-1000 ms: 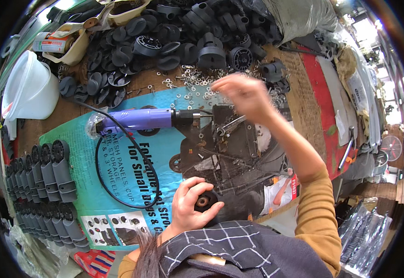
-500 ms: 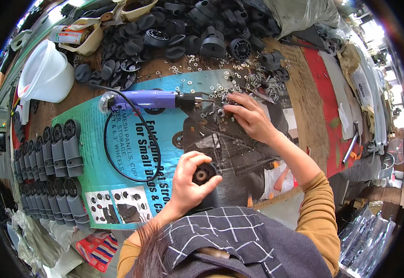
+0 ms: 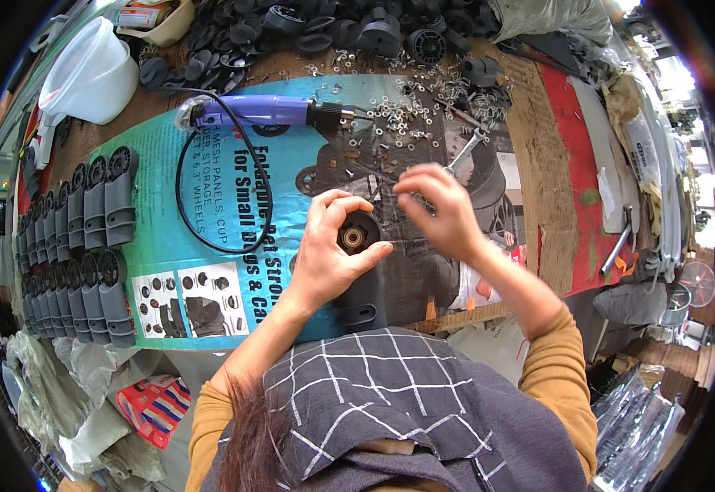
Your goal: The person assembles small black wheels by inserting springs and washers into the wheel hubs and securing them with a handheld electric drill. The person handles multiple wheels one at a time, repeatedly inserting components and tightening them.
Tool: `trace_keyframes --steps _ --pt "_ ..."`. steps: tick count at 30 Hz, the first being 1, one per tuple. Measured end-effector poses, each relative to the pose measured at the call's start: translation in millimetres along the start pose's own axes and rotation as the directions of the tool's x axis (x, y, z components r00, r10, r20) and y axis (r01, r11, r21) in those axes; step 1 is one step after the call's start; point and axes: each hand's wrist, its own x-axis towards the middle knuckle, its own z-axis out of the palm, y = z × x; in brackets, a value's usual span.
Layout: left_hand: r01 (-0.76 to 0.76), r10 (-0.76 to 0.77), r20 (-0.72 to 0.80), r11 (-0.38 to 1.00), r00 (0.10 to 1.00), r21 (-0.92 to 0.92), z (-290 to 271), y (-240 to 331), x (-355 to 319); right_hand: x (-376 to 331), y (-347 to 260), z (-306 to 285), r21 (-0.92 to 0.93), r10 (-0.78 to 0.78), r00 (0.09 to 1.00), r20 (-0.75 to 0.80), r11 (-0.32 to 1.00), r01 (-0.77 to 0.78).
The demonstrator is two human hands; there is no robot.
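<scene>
My left hand (image 3: pixel 329 250) is wrapped round a black plastic housing (image 3: pixel 362 305) at the near edge of the board. The housing's round end faces up, with a brass-coloured ring and a hole at its centre. Just to the right, my right hand (image 3: pixel 444 209) is held above the board, slightly blurred. Its fingers are curled toward the thumb; whatever small piece they pinch, if any, does not show. A purple electric screwdriver (image 3: pixel 263 110) lies beyond my left hand, its bit pointing right toward scattered washers and nuts (image 3: pixel 403 115). A wrench (image 3: pixel 466 152) lies behind my right hand.
Rows of grey plastic housings (image 3: pixel 110 215) stand at the left. A black cord (image 3: pixel 179 197) loops over the printed cardboard (image 3: pixel 148 156). Heaped black plastic parts (image 3: pixel 325 33) fill the back, beside a white bucket (image 3: pixel 87 74). A hand tool (image 3: pixel 617 246) lies at the right on red material.
My right hand has drawn back from the small metal parts toward the black housing, uncovering the wrench. My left hand keeps its grip on the housing. The whole view has shifted.
</scene>
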Motion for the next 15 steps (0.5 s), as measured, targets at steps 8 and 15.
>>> trace_keyframes --steps 8,15 --pt "-0.004 0.004 0.068 1.0 0.998 -0.011 -4.1 -0.3 1.6 -23.1 -29.7 50.5 0.751 0.453 0.844 0.288 0.44 -0.492" --pt "-0.008 0.01 0.04 0.999 0.999 -0.051 -0.5 -3.3 3.3 -8.5 -15.4 36.3 0.713 0.413 0.836 0.361 0.457 -0.533"
